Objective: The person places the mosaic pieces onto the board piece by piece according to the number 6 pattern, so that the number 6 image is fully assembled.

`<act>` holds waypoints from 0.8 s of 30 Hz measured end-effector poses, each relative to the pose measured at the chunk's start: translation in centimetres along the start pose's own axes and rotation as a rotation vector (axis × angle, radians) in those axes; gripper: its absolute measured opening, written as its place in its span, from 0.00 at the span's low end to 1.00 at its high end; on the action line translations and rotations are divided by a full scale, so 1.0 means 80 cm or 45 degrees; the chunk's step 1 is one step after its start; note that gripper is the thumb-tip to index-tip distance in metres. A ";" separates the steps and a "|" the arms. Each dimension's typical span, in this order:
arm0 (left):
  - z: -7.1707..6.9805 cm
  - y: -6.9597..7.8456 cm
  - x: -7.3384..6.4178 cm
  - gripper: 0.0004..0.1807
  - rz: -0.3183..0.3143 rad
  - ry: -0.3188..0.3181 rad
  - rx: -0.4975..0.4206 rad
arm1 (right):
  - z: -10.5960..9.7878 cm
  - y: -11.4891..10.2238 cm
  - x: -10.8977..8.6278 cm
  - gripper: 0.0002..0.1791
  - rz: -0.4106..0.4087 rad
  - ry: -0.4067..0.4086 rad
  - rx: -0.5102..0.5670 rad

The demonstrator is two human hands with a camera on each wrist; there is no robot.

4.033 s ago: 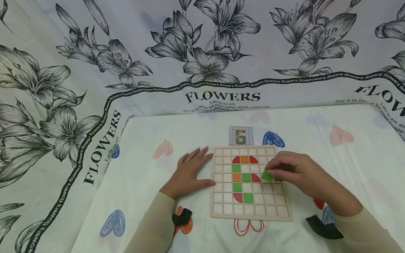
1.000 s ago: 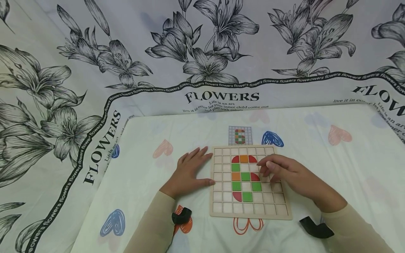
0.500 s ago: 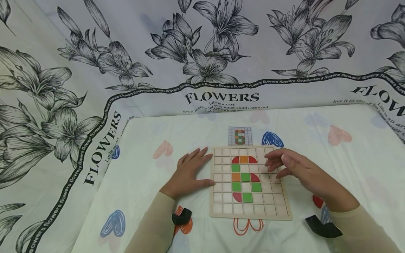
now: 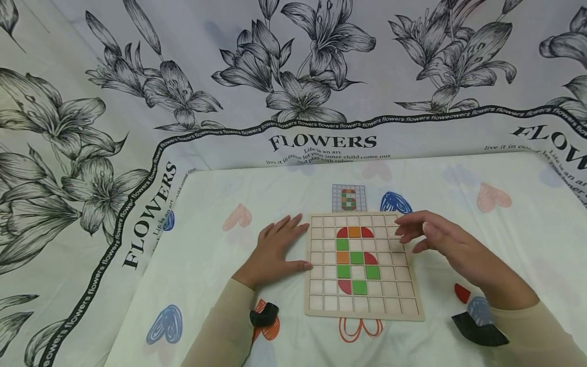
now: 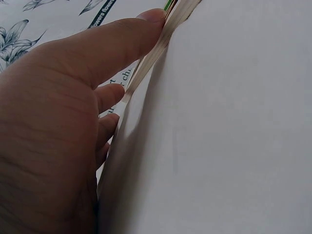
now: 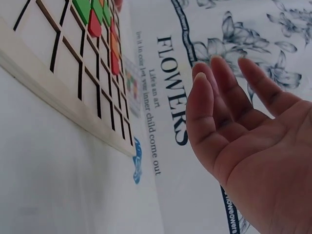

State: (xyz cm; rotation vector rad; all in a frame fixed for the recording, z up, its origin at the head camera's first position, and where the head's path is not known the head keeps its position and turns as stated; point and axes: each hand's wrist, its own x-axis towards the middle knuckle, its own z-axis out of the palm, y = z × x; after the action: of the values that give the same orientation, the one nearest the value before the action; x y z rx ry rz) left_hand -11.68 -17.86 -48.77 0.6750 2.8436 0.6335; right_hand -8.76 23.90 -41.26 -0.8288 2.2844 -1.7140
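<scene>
A wooden grid board (image 4: 321, 304) lies on the cloth, with red, orange and green tiles set in several of its cells. One green tile (image 4: 373, 272) sits in the right part of the figure, below a red quarter-round tile (image 4: 370, 258). My left hand (image 4: 275, 255) rests at the board's left edge, thumb and fingertips touching it; the left wrist view shows the thumb (image 5: 131, 36) on the rim. Over the board's upper right corner hovers my right hand (image 4: 440, 237), its fingers loosely bent and holding nothing, as the right wrist view confirms.
Behind the board lies a small pattern card (image 4: 349, 198) showing a coloured figure on a grid. A loose red quarter-round tile (image 4: 462, 293) is on the cloth right of the board, near the right forearm. A flower-printed cloth (image 4: 302, 61) rises at the back.
The green tile that my right hand pinched four seconds ago now sits in a board cell. Since then the right hand has let go and drawn back to the right. The left hand stays put.
</scene>
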 end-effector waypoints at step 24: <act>-0.001 0.001 0.000 0.53 -0.004 0.003 -0.010 | -0.028 0.027 -0.040 0.21 0.124 0.065 -0.105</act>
State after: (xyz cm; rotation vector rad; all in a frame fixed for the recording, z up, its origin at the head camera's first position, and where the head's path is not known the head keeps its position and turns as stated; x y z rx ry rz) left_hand -11.64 -17.79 -48.66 0.6690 2.8420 0.6447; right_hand -7.86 27.85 -43.16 -0.6836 2.4007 -1.6278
